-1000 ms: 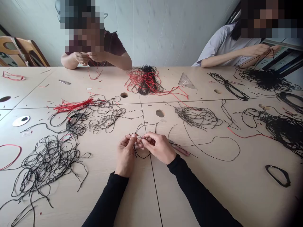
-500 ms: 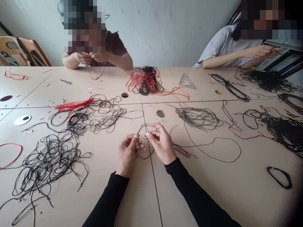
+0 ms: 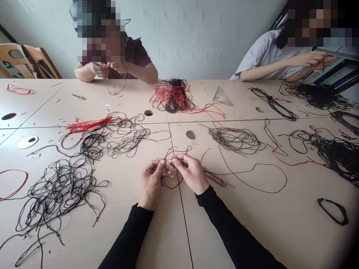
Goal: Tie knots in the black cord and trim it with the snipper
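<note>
Between my two hands is a thin black cord (image 3: 173,188), its loop hanging down over the table seam. My left hand (image 3: 153,179) pinches the cord between thumb and forefinger. Close beside it, my right hand (image 3: 190,172) has thumb and fingertips pressed together on a strand of the same cord. A small loop of the cord shows past the right fingers; the exact crossing at the fingertips is too fine to make out. Just right of my right hand lies a pink-handled tool (image 3: 215,178), partly hidden by that hand.
Tangled black cords (image 3: 56,194) spread at left, below a red cord bundle (image 3: 89,124). A coil of black cord (image 3: 235,139) lies right of centre. A red and black pile (image 3: 175,95) and a set square (image 3: 223,97) lie farther back. Two people work with cords across the table.
My right fingers have come down and closed nearer to the thumb; the forefinger was raised before. My left hand keeps its pinch almost in place.
</note>
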The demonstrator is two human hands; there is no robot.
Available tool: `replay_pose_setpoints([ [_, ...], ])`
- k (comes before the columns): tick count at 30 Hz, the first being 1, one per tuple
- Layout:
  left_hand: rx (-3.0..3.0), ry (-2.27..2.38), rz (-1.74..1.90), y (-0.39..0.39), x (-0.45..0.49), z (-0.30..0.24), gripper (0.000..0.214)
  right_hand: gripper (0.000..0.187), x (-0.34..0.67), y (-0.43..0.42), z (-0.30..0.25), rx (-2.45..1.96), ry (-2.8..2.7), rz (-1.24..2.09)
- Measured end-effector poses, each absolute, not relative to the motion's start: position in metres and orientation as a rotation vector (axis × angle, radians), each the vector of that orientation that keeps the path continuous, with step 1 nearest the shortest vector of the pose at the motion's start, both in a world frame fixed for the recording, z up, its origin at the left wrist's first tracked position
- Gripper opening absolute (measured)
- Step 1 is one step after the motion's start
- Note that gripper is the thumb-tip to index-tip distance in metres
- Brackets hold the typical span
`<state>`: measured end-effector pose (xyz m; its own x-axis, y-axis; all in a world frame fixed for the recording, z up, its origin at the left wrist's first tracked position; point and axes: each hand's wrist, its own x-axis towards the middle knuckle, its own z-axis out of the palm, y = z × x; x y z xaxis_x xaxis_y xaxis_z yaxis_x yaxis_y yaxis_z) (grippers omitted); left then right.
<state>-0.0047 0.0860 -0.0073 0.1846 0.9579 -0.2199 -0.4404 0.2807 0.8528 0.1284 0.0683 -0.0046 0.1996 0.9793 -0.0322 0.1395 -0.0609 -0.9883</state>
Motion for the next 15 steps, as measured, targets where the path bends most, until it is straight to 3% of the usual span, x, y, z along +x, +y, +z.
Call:
replay_pose_setpoints([
  [15,0.806,0.837,1.023,0.0853,-0.0062,-0.0073,0.025,0.027,0.1298,0.0704,-0.0062,-1.362,-1.075,1.128],
])
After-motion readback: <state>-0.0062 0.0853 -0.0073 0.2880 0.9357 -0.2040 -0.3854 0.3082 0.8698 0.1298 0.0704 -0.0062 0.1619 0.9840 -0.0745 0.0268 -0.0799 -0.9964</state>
